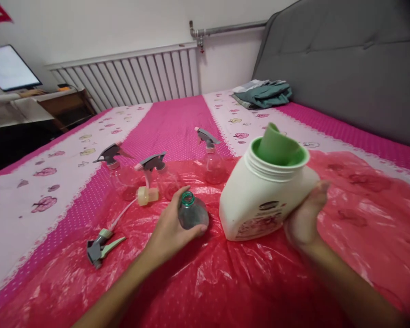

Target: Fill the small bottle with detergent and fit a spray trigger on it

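My left hand (172, 228) is wrapped round a small clear bottle (193, 215) with a green rim and an uncapped mouth. To its right, my right hand (307, 216) grips a big white detergent jug (256, 196) from its right side. The jug leans a little, and a green pouring spout (280, 148) shows in its open neck. A loose spray head (97, 248) with a pale green trigger and a thin tube lies left of my left hand. A pale yellow cap (147, 196) sits beyond it, near the tube's end.
Three clear spray bottles with grey heads stand behind my hands: a left one (121, 180), a middle one (166, 180) and a right one (212, 166). Red plastic sheeting (205, 282) covers the near bed. Folded clothes (263, 93) lie by the grey headboard (345, 59).
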### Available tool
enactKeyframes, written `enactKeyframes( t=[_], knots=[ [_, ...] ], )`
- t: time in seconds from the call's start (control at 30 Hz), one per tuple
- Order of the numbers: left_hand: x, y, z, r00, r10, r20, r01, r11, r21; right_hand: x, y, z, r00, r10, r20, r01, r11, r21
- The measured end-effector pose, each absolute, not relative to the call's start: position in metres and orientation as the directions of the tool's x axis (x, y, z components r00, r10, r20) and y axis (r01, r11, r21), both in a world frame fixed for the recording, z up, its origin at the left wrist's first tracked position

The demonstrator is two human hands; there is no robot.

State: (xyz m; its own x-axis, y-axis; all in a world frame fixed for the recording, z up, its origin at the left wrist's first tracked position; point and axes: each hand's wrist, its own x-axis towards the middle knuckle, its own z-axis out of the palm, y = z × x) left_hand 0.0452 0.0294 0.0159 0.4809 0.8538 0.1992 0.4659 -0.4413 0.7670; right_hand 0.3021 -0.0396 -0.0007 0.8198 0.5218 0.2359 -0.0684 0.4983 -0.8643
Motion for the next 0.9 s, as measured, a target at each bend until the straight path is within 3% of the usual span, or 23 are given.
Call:
enactKeyframes(
  t=[0.13,0.33,0.67,0.9],
  knots=[
    [0.046,0.05,0.027,0.398,0.872,0.286,0.463,-0.46,0.757,0.305,-0.039,-0.005,0.785,0.57,0.243,-0.104,0.508,-0.855],
    [0.04,0.071,0.053,0.362,0.89,0.279,0.406,-0.42,0.812,0.301,-0.039,0.001,0.766,0.615,0.187,-0.207,0.511,-0.834],
    [0.043,0.071,0.083,0.427,0.848,0.315,0.241,-0.442,0.864,0.3,-0.038,0.0,0.756,0.631,0.175,-0.257,0.532,-0.807],
    [0.038,0.038,0.053,0.454,0.844,0.286,0.37,-0.471,0.801,0.303,-0.037,-0.003,0.761,0.628,0.163,-0.219,0.485,-0.847]
  ],
)
